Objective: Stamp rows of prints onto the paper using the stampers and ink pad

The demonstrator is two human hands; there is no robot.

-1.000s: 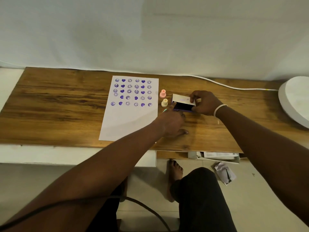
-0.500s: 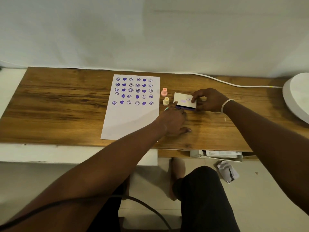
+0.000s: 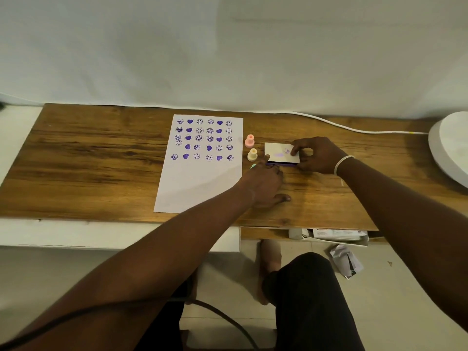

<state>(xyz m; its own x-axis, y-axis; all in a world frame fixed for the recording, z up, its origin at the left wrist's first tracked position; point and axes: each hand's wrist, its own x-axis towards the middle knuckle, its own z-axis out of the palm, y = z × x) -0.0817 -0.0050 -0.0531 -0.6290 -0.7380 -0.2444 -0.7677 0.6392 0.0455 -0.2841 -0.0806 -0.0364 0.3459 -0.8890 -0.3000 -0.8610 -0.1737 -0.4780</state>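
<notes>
Now pressing the ink pad (image 3: 281,155) lid nearly shut with the right hand (image 3: 315,155), left hand (image 3: 263,182) still pinching a green stamper (image 3: 252,166) beside it.

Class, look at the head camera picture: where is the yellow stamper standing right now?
The yellow stamper stands upright on the wooden table, just right of the paper, directly in front of the pink stamper and left of the ink pad.

Arms: we saw both bare to the frame edge, no sleeves.
Right wrist: we noted a thin white band (image 3: 342,162) just behind the right hand (image 3: 316,155).
Left hand (image 3: 266,184): we found no ring or band.
Legs: we saw dark trousers (image 3: 311,300) below the hands.
Foot: bare (image 3: 271,252), on the pale floor.
</notes>
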